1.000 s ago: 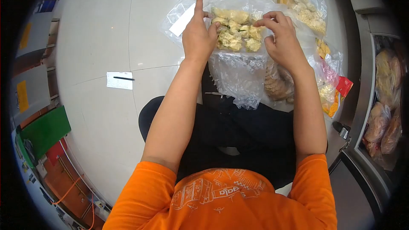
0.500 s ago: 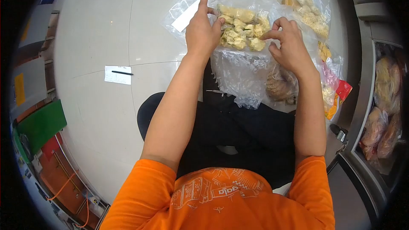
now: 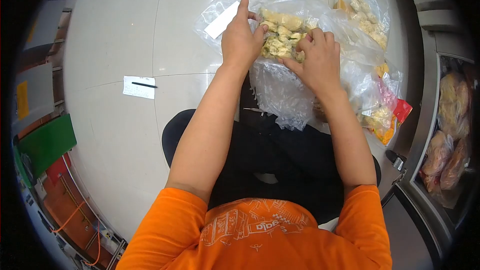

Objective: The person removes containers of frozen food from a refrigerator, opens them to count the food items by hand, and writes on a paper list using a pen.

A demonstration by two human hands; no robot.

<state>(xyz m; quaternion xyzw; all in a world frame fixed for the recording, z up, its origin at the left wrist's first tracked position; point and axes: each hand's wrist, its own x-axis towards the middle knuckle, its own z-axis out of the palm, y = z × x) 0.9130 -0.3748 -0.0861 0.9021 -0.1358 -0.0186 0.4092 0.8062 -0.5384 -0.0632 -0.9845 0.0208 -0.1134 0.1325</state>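
A clear plastic bag (image 3: 281, 20) holding several lumpy pale-yellow food pieces lies on the floor in front of me. At its left side is my left hand (image 3: 242, 42), index finger stretched away from me and thumb over the bag's edge; another finger reaches behind it. My right hand (image 3: 318, 62) has curled fingers on the bag's right part, with the thumb along the near edge. The fingertips partly hide the pieces there. Nearer to me, below the bag, lies crumpled clear plastic (image 3: 277, 87).
A white label (image 3: 221, 20) lies left of the bag. Other food bags (image 3: 367, 20) and a red-orange packet (image 3: 401, 110) lie to the right. Paper with a pen (image 3: 139, 87) rests on the tiles at left. An open freezer drawer (image 3: 452, 120) with bagged food stands at right.
My right hand has moved left and now covers the right part of the food bag, its thumb at the near edge. My left hand has barely moved.
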